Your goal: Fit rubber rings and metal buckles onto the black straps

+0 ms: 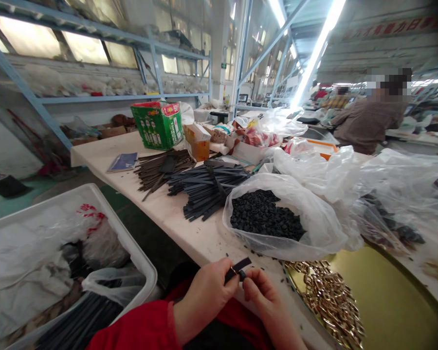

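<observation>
Both my hands meet at the table's near edge. My left hand is closed on a dark strap that has a small metallic piece on it, partly hidden by the fingers. My right hand pinches a small dark loop at the strap, against the left fingertips. Beyond the hands, an open clear plastic bag holds many small black pieces. Right of my hands, gold metal buckles lie heaped on a gold tray.
Dark strips and brown strips lie in bundles on the table. A green carton and a small box stand behind. At left is a white bin with bags and strips. A person sits farther right.
</observation>
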### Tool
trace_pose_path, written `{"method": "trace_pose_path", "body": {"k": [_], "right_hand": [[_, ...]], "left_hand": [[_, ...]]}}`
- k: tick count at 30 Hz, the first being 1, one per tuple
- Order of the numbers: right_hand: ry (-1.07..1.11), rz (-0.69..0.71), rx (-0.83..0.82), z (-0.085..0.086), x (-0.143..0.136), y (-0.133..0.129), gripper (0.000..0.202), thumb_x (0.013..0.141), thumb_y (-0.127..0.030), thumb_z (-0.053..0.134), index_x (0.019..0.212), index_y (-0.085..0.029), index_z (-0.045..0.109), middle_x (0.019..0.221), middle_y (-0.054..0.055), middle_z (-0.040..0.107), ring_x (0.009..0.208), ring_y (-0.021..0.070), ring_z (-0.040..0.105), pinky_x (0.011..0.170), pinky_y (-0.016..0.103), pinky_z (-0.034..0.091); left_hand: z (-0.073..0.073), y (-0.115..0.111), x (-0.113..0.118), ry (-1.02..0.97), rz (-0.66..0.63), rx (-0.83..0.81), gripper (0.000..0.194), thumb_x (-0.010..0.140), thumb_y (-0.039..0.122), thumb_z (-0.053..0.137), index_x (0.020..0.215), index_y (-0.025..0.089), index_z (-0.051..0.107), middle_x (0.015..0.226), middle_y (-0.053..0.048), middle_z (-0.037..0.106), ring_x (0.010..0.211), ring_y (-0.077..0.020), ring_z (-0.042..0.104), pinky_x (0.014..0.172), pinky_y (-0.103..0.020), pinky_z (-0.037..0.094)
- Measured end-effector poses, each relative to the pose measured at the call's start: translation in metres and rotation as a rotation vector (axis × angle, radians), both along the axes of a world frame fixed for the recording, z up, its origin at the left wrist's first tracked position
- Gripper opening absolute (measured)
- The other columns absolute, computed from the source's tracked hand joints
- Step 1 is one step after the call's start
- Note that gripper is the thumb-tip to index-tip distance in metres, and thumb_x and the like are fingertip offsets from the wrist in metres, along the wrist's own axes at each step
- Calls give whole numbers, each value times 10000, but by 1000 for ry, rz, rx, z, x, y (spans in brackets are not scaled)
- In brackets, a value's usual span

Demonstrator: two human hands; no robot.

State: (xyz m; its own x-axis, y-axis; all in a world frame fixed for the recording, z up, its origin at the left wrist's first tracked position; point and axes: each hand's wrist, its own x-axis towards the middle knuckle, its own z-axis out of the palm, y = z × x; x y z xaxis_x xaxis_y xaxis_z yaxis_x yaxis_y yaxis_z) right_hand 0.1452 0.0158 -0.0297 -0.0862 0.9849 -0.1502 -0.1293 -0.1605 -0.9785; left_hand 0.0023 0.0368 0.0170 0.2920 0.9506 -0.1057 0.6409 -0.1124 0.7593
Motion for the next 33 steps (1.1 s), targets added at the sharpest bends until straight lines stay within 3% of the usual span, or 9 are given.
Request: {"method": "trace_pose_path", "body": {"k": [5,9,14,20,28,33], "right_hand": [[-306,-8,133,0,2,4,251,758,-434,569,696,-193,595,626,8,606,584,160,535,558,252,425],[-465,-28,199,0,5,4,241,774,-417,533,744,-200,633,654,28,640,607,184,572,591,273,452],[-239,-55,58,-5,6,4,348,777,-498,520,864,-181,635,653,24,645,548,159,573,565,282,468],[-22,8,-60,2,3,3,394,693,-550,614,806,-174,636,649,15,628,544,136,548,563,272,463],[-211,272,-24,-3,13,-9,386,797,-543,485,830,-197,653,550,-24,555,494,118,474,489,240,362],[-88,97,-79,-8,7,-11,424,771,-597,482,876,-198,581,513,-57,483,459,112,423,451,231,338]], "left_hand": [[-3,-1,-1,104,-45,15,139,803,228,449,728,170,551,685,-23,594,610,-149,502,547,-242,271],[-5,-2,-4,28,-70,7,195,832,304,447,768,169,571,710,-25,607,623,-151,507,550,-239,278],[-6,3,-15,-122,-89,-46,276,871,311,361,764,161,566,659,15,546,609,-125,472,556,-215,301],[-7,-3,-20,-99,-153,-99,280,847,281,377,809,164,629,709,4,603,626,-133,498,586,-205,338],[0,-9,-31,3,-334,-80,243,806,245,441,794,213,681,645,16,625,567,-133,514,518,-202,302],[-4,-10,-27,-40,-244,-131,260,802,236,412,744,178,659,607,21,577,553,-123,460,497,-199,288]]}}
